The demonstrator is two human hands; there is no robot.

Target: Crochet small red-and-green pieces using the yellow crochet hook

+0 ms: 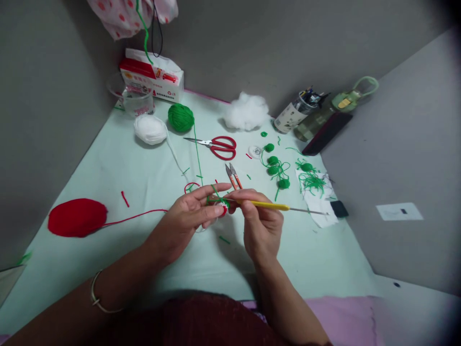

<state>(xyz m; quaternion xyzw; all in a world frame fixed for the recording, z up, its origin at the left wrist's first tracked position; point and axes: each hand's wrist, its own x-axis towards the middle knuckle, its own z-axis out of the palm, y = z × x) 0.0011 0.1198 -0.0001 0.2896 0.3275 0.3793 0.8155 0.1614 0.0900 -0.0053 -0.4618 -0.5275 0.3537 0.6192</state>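
The small crocheted piece sits mostly hidden between the fingers of the left hand and the right hand, and its shape cannot be made out. The hook end of the crochet hook is buried in that same pinch. The spotted cloth above the table's far edge is cut off by the frame. Print on the box is too small to read.

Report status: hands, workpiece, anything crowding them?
Left hand pinching small red-white crochet piece. Right hand holding yellow crochet hook at it. Thread snips just beyond, not touching.
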